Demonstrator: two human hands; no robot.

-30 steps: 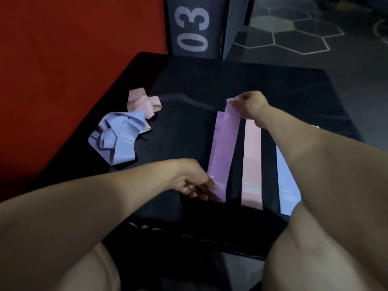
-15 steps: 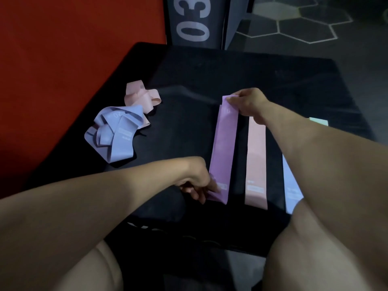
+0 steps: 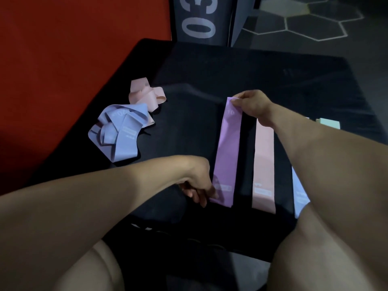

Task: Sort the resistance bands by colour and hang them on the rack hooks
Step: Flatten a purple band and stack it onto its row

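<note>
A purple band (image 3: 227, 152) lies stretched flat on the black box top (image 3: 189, 114). My left hand (image 3: 198, 183) pinches its near end and my right hand (image 3: 252, 103) pinches its far end. To its right a pink band (image 3: 263, 164) lies flat, then a light blue band (image 3: 299, 194), partly hidden by my right arm. A pale green band (image 3: 329, 123) peeks out beyond that arm. At the left sit a crumpled light blue band (image 3: 118, 134) and a crumpled pink band (image 3: 146, 94). No rack or hooks are in view.
A red mat (image 3: 63, 59) borders the box on the left. A dark block marked 03 (image 3: 198, 17) stands behind it. Grey floor with hexagon lines (image 3: 315, 22) spreads at the back right. My knees are at the bottom edge.
Both hands have straightened the purple band so it now lies flat and parallel to the pink one. The camera has tilted slightly downward.
</note>
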